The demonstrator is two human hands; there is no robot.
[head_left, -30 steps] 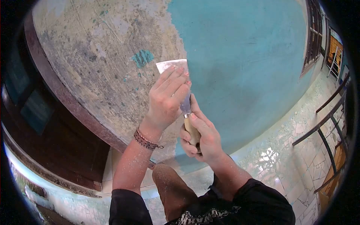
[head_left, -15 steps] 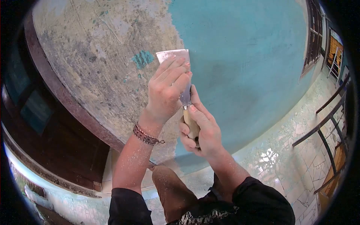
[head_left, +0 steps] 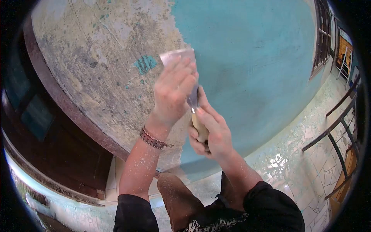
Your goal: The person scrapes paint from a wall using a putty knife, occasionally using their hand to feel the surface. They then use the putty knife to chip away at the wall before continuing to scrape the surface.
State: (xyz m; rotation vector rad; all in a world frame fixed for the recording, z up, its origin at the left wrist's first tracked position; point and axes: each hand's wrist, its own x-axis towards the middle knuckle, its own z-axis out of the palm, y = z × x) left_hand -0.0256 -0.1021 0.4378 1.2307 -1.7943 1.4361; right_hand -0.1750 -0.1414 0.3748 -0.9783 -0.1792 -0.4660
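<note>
A paint scraper [head_left: 195,98] with a broad metal blade and pale wooden handle lies along the wall, its edge at the border between bare plaster and blue paint [head_left: 247,69]. My right hand [head_left: 212,133] is wrapped round the handle, thumb near the metal collar. Over the blade lie the closed-together fingers of my left hand [head_left: 174,89], pressing on it; the left thumb is hidden. Left of the blade, a small blue paint patch [head_left: 145,65] remains on the mottled plaster [head_left: 100,73]. Pale dust specks both forearms.
A dark wooden door [head_left: 58,143] with a brownish-red frame [head_left: 73,114] is on the left. At right are a barred window [head_left: 322,38], a metal railing [head_left: 328,131] and a ladder [head_left: 345,63]. Paint flakes and dust litter the tiled floor [head_left: 278,174].
The scraper blade has slid slightly up the wall, with both hands moving along on it. The view has shifted a little. Both hands keep their hold.
</note>
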